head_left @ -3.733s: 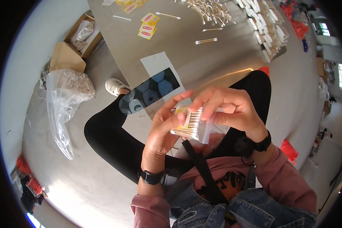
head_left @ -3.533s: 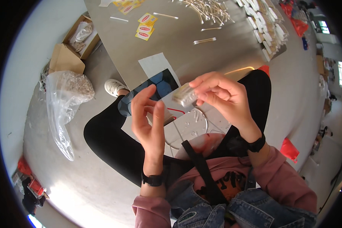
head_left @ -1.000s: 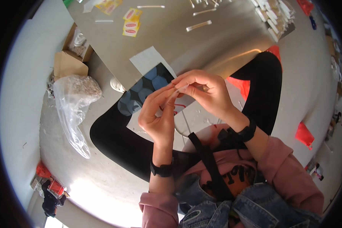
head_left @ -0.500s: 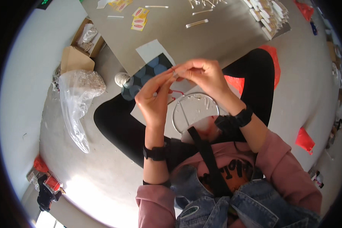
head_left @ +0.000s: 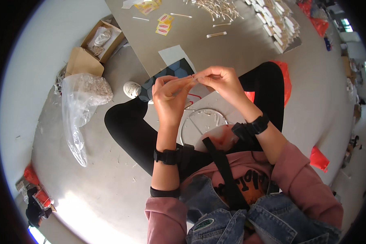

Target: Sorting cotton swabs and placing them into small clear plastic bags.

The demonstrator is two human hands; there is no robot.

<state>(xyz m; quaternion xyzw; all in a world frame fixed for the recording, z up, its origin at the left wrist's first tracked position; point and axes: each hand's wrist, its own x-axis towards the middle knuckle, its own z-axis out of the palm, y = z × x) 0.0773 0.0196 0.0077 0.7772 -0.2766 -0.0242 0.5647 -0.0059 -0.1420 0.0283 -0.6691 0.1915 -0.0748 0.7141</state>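
My left hand [head_left: 171,95] and my right hand [head_left: 221,81] meet in front of me, just short of the table edge. The fingers of both are closed in a pinch on a small translucent piece [head_left: 197,79], which looks like thin clear plastic. Most of it is hidden by the fingertips, so its exact kind does not show. Beyond the hands, a white sheet [head_left: 175,54] lies at the near edge of the grey table [head_left: 215,51]. Farther off are loose cotton swabs [head_left: 216,35] and yellow-and-white labels [head_left: 163,28].
A pile of cotton swabs [head_left: 219,8] and stacked white-ended bundles [head_left: 277,26] occupy the table's far side. Below my hands stands a round metal stool frame [head_left: 182,129]. To the left, an open cardboard box [head_left: 85,61] and a clear plastic bag [head_left: 75,118] rest on the floor.
The view has shifted a little, showing more of the table's far side. Both hands stay together, pinching the translucent piece; the left has turned slightly, its fingers lying flatter toward the right.
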